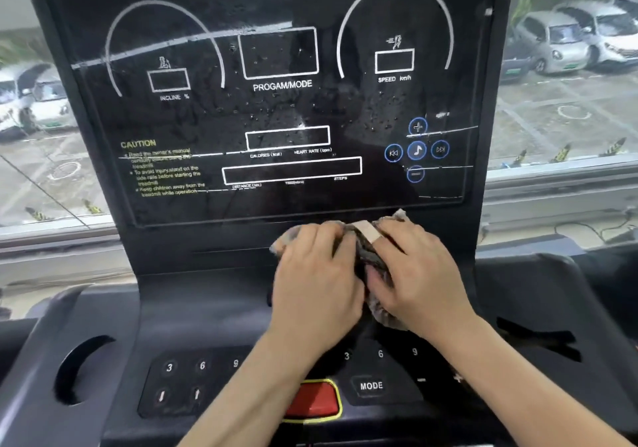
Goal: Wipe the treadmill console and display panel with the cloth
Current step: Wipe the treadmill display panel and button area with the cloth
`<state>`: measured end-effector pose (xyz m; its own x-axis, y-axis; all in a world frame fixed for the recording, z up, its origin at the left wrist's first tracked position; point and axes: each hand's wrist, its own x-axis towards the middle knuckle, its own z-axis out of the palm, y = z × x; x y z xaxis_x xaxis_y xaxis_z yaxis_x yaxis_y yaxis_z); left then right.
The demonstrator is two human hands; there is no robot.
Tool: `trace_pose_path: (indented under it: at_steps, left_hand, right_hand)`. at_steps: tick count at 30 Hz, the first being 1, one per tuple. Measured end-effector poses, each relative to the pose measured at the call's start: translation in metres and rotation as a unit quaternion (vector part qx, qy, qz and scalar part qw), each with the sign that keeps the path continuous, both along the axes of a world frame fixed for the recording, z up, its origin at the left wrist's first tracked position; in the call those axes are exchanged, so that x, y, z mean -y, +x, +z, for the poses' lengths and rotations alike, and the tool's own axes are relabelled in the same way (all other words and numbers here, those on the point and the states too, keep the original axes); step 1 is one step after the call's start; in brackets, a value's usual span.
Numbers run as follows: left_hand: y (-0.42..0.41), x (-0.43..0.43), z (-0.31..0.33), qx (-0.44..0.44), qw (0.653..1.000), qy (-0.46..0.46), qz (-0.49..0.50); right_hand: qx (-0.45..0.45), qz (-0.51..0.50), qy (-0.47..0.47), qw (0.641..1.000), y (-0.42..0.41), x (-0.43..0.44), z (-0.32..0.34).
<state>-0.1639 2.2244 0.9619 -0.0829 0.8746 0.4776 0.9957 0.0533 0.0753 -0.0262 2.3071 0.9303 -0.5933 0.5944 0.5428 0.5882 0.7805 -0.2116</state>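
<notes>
Just below the display panel (276,108) — cloth (371,256) bunched between left hand (317,274) and right hand (417,267), both clamped on it.

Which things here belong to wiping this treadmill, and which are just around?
Job: cloth, display panel, console, left hand and right hand, both holding the cloth.
Just around: cars, cones outside.

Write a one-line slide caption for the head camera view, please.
The left hand and right hand hold a crumpled cloth against the treadmill console, below the droplet-speckled display panel.
</notes>
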Motion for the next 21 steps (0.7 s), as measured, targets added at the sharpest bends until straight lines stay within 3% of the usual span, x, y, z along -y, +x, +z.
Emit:
trace_pose_path:
  at_steps: [4,10,21]
  left_hand:
    - [0.013,-0.024,-0.021,-0.013,1.0,0.023,-0.011]
    - [0.021,-0.054,-0.028,-0.016,0.993,0.086,-0.084]
    - [-0.076,-0.001,-0.034,0.026,0.993,0.113,-0.033]
  right_hand:
    - [-0.028,0.029,-0.041,0.998,0.02,-0.01,0.009]
    - [-0.003,-0.029,0.035,0.999,0.029,-0.031,0.004]
    - [0.007,0.058,0.121,0.991,-0.072,0.002,0.002]
